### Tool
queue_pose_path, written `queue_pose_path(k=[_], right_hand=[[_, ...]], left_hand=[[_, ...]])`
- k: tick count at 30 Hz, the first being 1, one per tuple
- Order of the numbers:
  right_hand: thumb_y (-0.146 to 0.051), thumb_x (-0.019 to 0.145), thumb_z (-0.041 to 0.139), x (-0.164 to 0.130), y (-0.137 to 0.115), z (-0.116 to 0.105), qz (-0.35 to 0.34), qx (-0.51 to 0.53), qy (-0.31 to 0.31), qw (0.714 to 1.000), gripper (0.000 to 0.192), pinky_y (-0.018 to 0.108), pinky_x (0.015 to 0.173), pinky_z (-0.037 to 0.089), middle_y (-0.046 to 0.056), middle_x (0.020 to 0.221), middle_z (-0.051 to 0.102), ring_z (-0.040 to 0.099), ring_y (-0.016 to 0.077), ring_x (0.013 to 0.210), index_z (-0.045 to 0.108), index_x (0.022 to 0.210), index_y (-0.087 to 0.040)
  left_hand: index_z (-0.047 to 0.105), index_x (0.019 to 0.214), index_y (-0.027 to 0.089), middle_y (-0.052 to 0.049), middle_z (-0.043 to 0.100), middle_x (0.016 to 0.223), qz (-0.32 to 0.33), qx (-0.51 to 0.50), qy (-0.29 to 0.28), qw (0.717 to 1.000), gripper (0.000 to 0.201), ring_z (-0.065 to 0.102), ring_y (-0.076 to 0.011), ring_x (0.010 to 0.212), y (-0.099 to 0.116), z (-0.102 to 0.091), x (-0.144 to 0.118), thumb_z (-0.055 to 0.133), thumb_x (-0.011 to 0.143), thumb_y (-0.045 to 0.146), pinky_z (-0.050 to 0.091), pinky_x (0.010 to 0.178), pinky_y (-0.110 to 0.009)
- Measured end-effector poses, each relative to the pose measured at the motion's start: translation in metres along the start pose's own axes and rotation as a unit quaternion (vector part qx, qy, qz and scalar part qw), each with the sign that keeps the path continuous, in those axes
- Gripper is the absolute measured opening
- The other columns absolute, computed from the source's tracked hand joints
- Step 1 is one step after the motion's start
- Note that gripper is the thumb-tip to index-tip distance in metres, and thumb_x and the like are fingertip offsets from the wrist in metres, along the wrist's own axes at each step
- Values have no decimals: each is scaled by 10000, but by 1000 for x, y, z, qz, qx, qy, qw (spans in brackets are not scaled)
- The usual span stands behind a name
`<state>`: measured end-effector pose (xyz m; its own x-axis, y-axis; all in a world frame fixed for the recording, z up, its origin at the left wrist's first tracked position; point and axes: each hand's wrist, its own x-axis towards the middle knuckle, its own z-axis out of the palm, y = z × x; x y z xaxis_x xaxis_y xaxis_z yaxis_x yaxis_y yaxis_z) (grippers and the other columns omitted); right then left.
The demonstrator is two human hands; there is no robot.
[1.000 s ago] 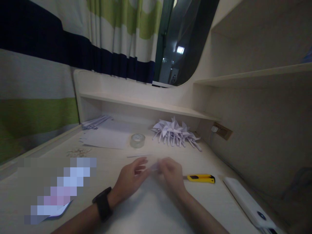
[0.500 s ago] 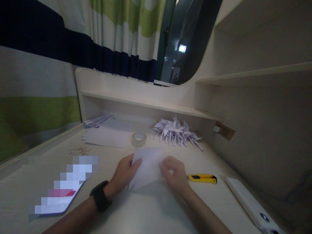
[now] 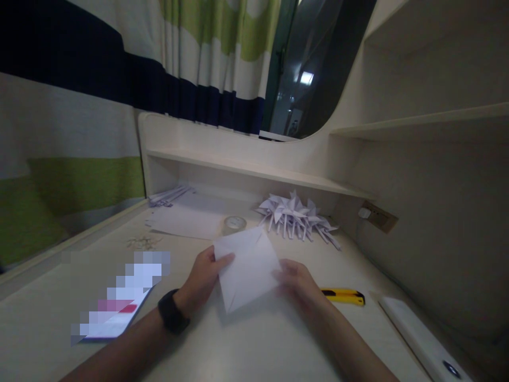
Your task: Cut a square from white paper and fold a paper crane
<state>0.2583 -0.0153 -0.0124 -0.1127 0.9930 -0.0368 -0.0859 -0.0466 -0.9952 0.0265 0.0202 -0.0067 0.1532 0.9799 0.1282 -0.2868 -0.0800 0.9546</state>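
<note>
Since the earlier frames, the small folded piece pinched between both hands has opened out into a flat white paper sheet (image 3: 248, 268), now raised and tilted off the desk (image 3: 278, 345), and the camera view has shifted slightly. The left hand (image 3: 204, 278), with a dark watch (image 3: 173, 318) on its wrist, grips the sheet's left edge, thumb on the face and fingers closed behind it. The right hand (image 3: 300, 284) grips the right lower edge; it is blurred, so how tightly its fingers close cannot be told, though they do hold the paper.

Progress, as judged: faint crease lines cross the sheet, so some folds appear made and undone; the sheet itself is not yet shaped like the pile of folded paper pieces (image 3: 296, 217) lying at the desk's back edge under the low shelf (image 3: 246, 170). That pile suggests many are finished and this one is at an early stage.

Surface and room: a tape roll (image 3: 234, 224) sits just behind the sheet, flat paper sheets (image 3: 186, 220) and paper strips (image 3: 169, 195) lie toward the back left corner, and small scraps (image 3: 143, 243) lie near the left edge. A yellow utility knife (image 3: 344, 296) lies just right of the right hand, and a white device (image 3: 425, 342) lies near the front right corner. A striped curtain (image 3: 119, 79) and dark window (image 3: 314, 69) stand behind. Lighting is dim.
</note>
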Motion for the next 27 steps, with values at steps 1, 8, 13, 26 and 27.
queue_pose_path(k=[1,8,13,26,27], right_hand=[[-377,625,781,-1,0,-1,3,4,-10,1000,386,226,483,532,56,775,683,635,147,580,652,897,-136],[-362,613,788,-4,-8,-7,-6,-12,-20,1000,345,191,445,495,36,768,687,607,113,536,682,864,-149],[-393,606,789,-1,-5,-17,3,-29,0,1000,393,184,416,477,18,719,661,599,107,494,639,878,-151],[-244,606,800,-4,1,-22,-9,29,-34,999,380,207,458,527,63,839,694,651,170,654,665,945,-139],[-231,594,803,-5,0,-21,-8,35,-37,999,376,204,455,523,66,844,696,650,169,652,677,934,-132]], left_hand=[[638,971,88,-124,714,915,-7,-8,-6,1000,409,664,-237,750,0,0,0,726,657,335,502,633,-303],[649,924,91,-122,712,884,-50,32,-61,996,349,662,-230,737,9,-7,0,703,691,346,498,623,-301],[670,876,91,-117,715,867,-91,92,-120,984,331,664,-238,759,18,-17,4,705,683,357,520,653,-328],[688,920,100,-100,710,872,-92,121,-192,970,342,652,-233,778,10,-24,7,711,711,370,518,672,-315],[687,931,97,-102,708,871,-97,124,-205,966,355,651,-234,774,12,-23,7,711,714,378,516,665,-314]])
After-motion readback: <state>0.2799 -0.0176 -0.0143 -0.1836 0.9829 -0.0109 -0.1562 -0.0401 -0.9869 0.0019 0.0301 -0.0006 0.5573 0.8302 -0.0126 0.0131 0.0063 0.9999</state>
